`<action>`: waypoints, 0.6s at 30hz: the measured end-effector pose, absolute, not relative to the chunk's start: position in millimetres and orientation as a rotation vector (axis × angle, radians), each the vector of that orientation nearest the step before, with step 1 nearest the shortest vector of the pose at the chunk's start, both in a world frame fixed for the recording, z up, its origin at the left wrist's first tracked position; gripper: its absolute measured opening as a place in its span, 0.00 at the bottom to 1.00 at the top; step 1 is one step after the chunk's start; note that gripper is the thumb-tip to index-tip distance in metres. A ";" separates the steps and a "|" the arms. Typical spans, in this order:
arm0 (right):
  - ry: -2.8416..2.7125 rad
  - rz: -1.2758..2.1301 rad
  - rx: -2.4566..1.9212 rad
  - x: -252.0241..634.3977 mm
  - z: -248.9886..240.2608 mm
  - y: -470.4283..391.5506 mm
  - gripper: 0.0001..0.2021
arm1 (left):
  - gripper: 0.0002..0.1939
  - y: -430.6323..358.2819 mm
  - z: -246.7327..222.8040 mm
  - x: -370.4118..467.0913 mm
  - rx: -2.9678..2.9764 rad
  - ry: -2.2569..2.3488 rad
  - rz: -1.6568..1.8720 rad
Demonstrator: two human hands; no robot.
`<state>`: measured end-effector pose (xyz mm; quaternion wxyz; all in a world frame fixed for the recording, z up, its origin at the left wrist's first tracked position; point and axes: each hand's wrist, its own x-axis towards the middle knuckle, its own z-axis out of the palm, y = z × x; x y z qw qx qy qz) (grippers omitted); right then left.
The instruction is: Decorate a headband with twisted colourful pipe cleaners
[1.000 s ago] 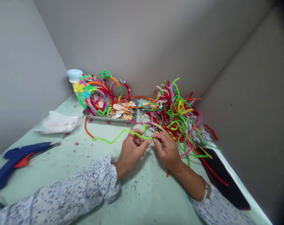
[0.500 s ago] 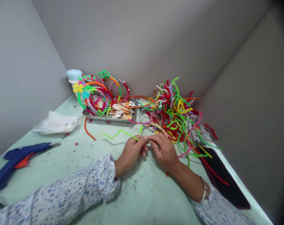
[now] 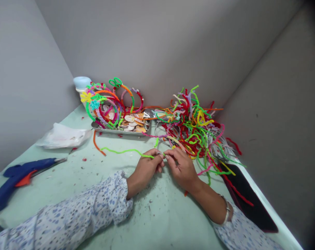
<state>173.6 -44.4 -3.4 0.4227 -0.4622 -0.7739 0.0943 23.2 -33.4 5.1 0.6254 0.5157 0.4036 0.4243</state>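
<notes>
A lime-green pipe cleaner (image 3: 123, 151) trails leftward over the table from between the fingers of my left hand (image 3: 147, 168). That hand pinches it between thumb and forefinger. Fingertip to fingertip with it, my right hand (image 3: 182, 168) pinches the pipe cleaner's other end, of which only a tiny green bit shows. Just behind the hands lies a band (image 3: 173, 139) wrapped in pink, purple and cream, with a short green piece (image 3: 156, 142) beside it. The fingers hide most of the spot being worked on.
A tangled heap of pipe cleaners (image 3: 199, 128) lies behind my right hand. Decorated headbands (image 3: 105, 100) stand in a metal tray (image 3: 121, 132). A blue glue gun (image 3: 22, 173) and a plastic bag (image 3: 65, 136) are at left. A black tablet-like slab (image 3: 253, 201) lies at right.
The loose tail of the green pipe cleaner has swung down and straightened, now reaching the orange piece at left. Both hands stay almost in place, with small finger movements.
</notes>
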 end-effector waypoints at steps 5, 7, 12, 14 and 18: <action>-1.912 0.285 -1.167 172.5 -1.0 -45.9 0.08 | 0.09 -34.1 2.9 23.2 1.253 0.967 0.997; -1.896 0.307 -1.169 172.5 -0.6 -46.0 0.08 | 0.09 -34.6 3.0 22.9 1.289 1.001 0.999; -1.859 0.354 -1.183 173.4 -0.5 -45.6 0.07 | 0.10 -35.6 7.6 20.9 1.393 1.050 0.977; -1.853 0.366 -1.186 173.7 -0.3 -45.5 0.07 | 0.10 -35.9 9.5 20.2 1.449 1.053 0.985; -1.838 0.397 -1.190 174.3 0.0 -45.7 0.06 | 0.09 -36.9 11.4 20.0 1.519 1.038 1.019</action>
